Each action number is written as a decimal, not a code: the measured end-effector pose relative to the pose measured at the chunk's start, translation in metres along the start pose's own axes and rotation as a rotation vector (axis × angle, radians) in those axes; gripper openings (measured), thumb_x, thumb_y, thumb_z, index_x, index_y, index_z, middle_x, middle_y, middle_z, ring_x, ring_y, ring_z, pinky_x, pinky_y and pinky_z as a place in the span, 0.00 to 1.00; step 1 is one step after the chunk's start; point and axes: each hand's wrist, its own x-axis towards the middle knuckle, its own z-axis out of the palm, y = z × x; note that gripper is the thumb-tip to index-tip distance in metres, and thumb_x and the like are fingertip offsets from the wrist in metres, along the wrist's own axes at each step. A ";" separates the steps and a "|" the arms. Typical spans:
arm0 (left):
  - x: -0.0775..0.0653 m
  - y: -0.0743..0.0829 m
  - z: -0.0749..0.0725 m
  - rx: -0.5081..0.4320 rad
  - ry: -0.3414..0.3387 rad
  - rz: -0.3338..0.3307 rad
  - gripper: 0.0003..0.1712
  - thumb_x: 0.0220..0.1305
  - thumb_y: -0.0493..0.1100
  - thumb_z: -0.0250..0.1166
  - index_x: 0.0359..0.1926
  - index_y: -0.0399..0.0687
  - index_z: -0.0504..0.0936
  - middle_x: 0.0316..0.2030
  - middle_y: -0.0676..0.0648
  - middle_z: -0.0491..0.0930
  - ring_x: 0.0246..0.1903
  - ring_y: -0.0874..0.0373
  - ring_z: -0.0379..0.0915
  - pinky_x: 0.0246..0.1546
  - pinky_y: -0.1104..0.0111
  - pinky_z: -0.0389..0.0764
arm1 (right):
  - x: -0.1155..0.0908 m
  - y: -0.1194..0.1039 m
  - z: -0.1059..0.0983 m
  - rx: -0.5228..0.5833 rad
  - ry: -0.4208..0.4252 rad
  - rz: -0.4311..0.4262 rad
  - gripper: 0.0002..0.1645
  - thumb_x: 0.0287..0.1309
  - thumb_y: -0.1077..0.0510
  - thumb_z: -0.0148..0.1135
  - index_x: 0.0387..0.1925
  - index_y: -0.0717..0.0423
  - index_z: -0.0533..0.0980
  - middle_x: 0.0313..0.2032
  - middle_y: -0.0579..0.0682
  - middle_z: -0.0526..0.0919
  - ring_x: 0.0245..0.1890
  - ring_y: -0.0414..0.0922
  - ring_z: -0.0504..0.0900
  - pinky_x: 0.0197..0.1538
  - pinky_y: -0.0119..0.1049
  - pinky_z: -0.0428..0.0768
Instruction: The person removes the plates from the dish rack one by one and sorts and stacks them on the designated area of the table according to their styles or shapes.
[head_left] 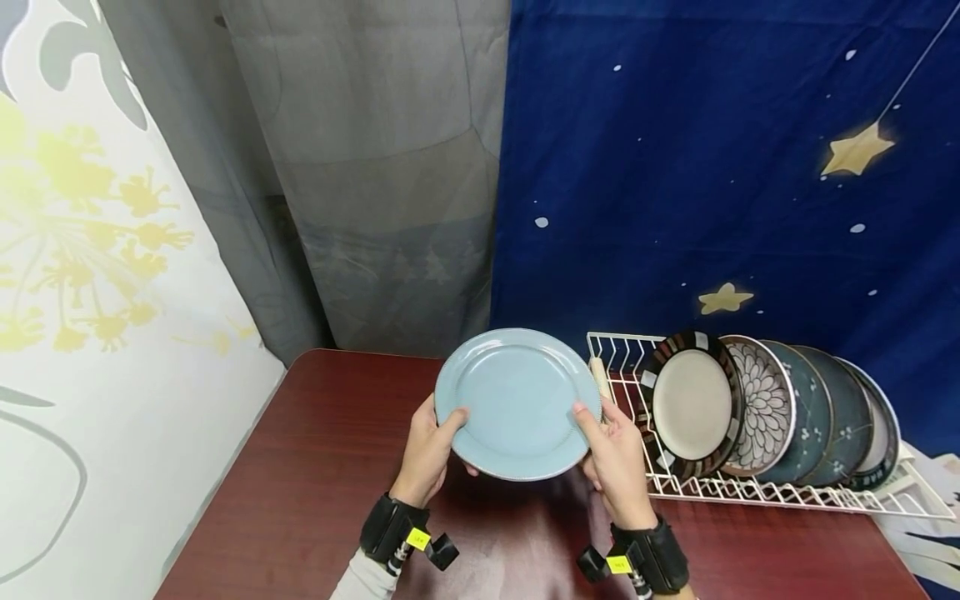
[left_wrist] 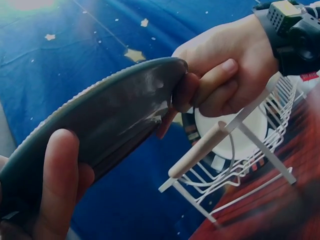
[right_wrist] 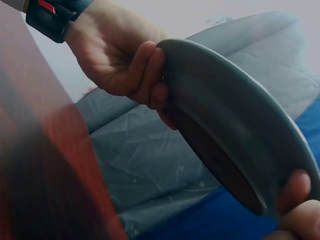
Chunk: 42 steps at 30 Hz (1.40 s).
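A light blue plate [head_left: 517,404] is held up over the table in the head view, its upper face toward the camera. My left hand [head_left: 426,450] grips its left rim, thumb on the face and fingers beneath. On the opposite rim my right hand [head_left: 617,458] holds it the same way. From below, the left wrist view shows the plate's dark underside [left_wrist: 115,115] with fingers of both hands against it. The right wrist view also looks at the underside [right_wrist: 215,120], tilted, gripped at both ends.
A white wire dish rack [head_left: 757,493] stands at the right of the dark red table [head_left: 300,500]. Several plates stand in it, foremost a dark-rimmed plate [head_left: 692,404] with a cream centre, then a flower-patterned plate [head_left: 757,400]. Grey and blue curtains [head_left: 637,167] hang behind.
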 end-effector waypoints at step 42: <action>-0.009 0.021 -0.139 0.106 0.363 0.123 0.23 0.65 0.37 0.56 0.59 0.33 0.65 0.35 0.34 0.79 0.19 0.45 0.80 0.10 0.37 0.64 | 0.010 0.001 -0.021 0.000 -0.029 -0.084 0.21 0.64 0.60 0.53 0.56 0.62 0.67 0.10 0.49 0.66 0.04 0.37 0.57 0.05 0.45 0.43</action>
